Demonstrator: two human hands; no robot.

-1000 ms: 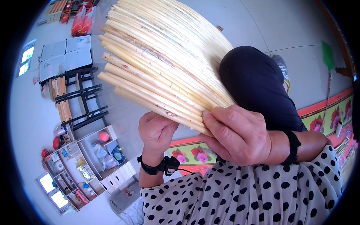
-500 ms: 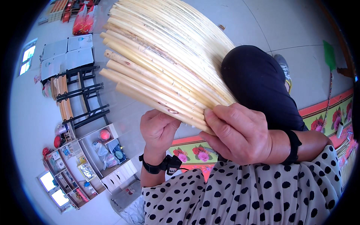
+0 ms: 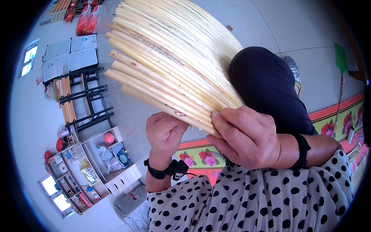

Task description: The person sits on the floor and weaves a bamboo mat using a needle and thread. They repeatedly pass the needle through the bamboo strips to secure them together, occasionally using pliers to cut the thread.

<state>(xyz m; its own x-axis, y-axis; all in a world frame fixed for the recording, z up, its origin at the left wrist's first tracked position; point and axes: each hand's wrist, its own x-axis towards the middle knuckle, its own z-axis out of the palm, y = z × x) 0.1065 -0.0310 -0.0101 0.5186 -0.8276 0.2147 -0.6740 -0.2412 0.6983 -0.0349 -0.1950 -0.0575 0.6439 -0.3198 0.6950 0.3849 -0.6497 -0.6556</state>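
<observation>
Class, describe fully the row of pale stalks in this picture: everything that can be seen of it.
The row of pale stalks is straw-yellow and looks like dried plant stems, smooth, with brown marks and greyish streaks. The stalks lie side by side, fanning toward the left, their ends uneven. The right hand pinches its near edge; the left hand is at its underside, fingertips hidden. It borders the dark-trousered knee in view; whether they touch is unclear.

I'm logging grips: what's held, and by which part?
Pale stalks, pinched by the right hand at the row's lower right edge; left hand: hold partly hidden.
</observation>
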